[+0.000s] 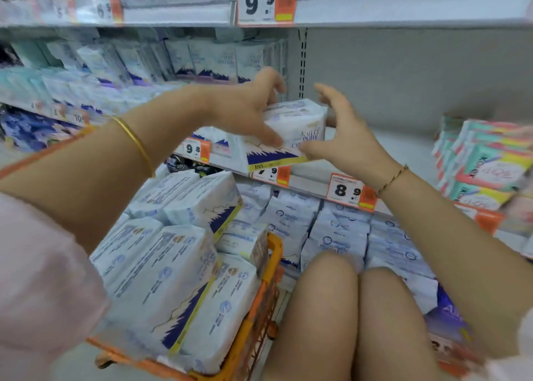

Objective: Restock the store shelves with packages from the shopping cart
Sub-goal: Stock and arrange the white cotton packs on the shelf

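A white package (291, 132) with a purple mountain print and a yellow strip sits at the front edge of the middle shelf (403, 150). My left hand (251, 106) grips it from the top left, thumb on its front face. My right hand (343, 132) is at its right side with fingers spread, the thumb touching the lower front. The orange shopping cart (268, 288) at lower left holds several more white packages (173, 265) of the same kind.
Upright packages (213, 60) of the same brand fill the shelf's left part; its right stretch is bare up to colourful stacked packs (487, 164). Price tags (349, 191) line the shelf edge. More white packs (340, 230) lie on the lower shelf. My knees (357, 308) are beside the cart.
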